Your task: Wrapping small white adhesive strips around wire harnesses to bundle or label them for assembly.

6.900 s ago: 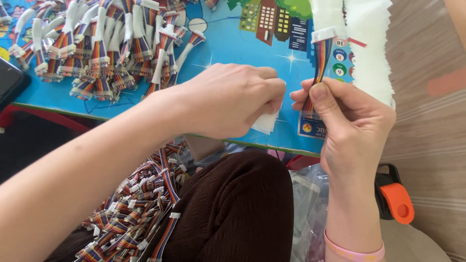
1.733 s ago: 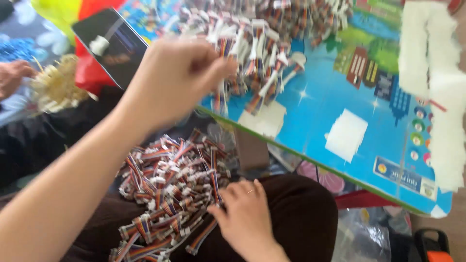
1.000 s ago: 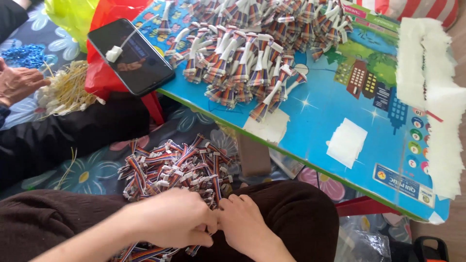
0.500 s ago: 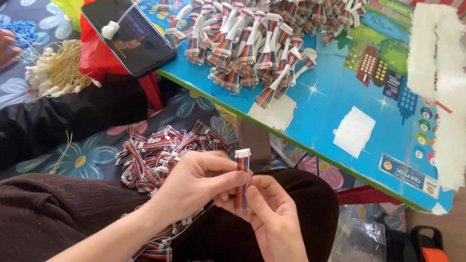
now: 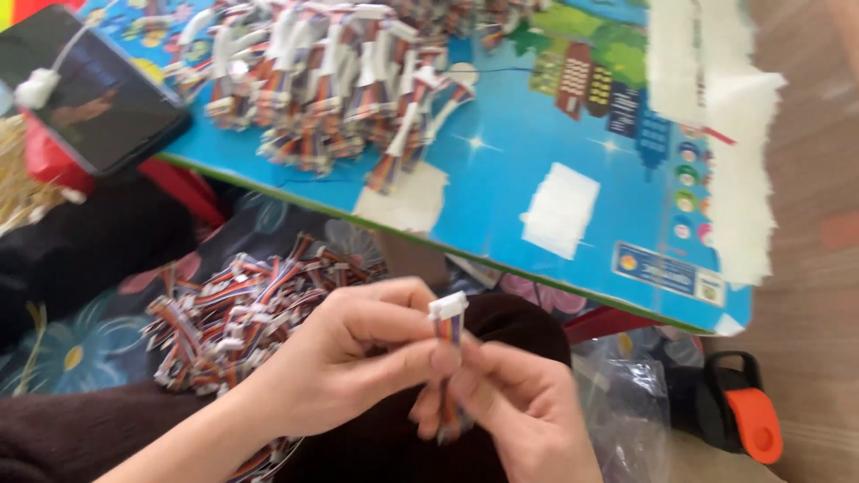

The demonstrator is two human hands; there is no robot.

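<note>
My left hand and my right hand meet over my lap and together hold one short rainbow ribbon cable upright, its white connector at the top. The left thumb and fingers pinch it just below the connector; the right fingers grip its lower part, which is blurred. A loose heap of the same cables lies on my lap to the left of the hands. A larger pile of cables covers the far left of the blue picture-printed table.
A black phone with a white plug lies on the table's left corner over something red. White tape pieces and long white strips stick to the table's right side. A black and orange tool and a clear bag lie on the floor at right.
My left hand left the table pile and came down to the lap heap. Both hands then lifted one cable, now held upright and a little further right.
</note>
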